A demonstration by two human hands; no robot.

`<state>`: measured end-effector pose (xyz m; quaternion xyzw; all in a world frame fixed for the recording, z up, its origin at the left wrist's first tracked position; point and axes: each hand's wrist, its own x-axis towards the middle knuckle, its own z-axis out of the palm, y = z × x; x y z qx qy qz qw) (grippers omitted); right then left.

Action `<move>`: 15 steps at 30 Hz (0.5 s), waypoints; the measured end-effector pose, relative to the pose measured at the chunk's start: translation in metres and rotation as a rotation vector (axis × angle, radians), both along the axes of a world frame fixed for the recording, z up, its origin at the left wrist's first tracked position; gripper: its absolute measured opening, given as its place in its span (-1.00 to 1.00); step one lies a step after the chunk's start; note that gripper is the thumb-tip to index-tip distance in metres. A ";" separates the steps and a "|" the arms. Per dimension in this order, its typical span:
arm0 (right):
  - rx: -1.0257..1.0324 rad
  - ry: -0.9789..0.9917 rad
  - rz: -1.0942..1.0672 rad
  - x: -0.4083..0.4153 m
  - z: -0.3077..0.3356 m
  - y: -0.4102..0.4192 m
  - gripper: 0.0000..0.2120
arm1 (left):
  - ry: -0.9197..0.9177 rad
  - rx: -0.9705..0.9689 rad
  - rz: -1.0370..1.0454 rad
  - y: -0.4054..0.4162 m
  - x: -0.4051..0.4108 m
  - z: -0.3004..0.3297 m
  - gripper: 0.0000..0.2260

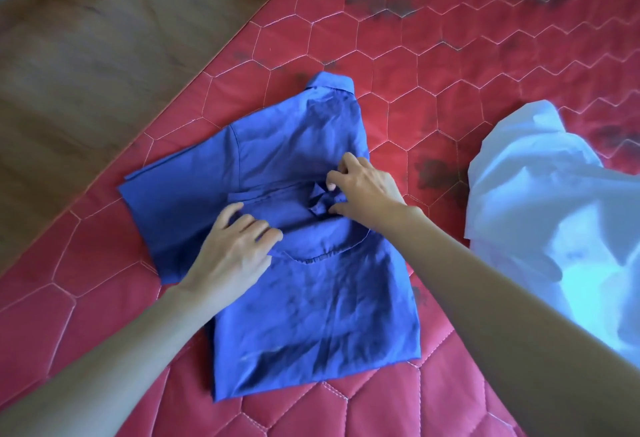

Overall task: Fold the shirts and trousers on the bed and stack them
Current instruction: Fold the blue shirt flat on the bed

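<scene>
Two hands on blue shirt (294,298), right hand (367,190) fingers (334,209) pinching bunched sleeve

Two garments are counted on the bed (450,66): one blue shirt (294,280) and one white garment (554,222), the latter crumpled so that its kind cannot be told. Two hands are seen, one left hand (232,253) and one right hand (367,190).
</scene>
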<state>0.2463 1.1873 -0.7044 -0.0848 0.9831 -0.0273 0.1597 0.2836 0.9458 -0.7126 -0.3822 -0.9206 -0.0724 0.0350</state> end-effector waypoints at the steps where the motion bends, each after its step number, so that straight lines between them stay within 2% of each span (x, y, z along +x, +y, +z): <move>1: -0.001 0.015 0.034 -0.002 0.002 0.003 -0.65 | 0.036 -0.004 0.018 -0.004 -0.004 -0.006 -0.78; 5: -0.053 0.127 0.066 -0.005 0.009 0.015 -0.83 | 0.001 -0.021 0.028 -0.012 -0.024 -0.009 -0.66; 8: -0.098 0.151 -0.048 -0.006 0.014 0.031 -0.80 | -0.091 -0.055 0.036 -0.022 -0.037 -0.007 -0.63; 11: -0.031 0.147 -0.201 -0.013 0.015 0.051 -0.78 | -0.123 -0.042 0.049 -0.028 -0.046 -0.008 -0.67; 15: -0.047 0.159 -0.463 -0.021 0.009 0.062 -0.82 | -0.224 0.079 0.211 -0.027 -0.055 -0.011 -0.73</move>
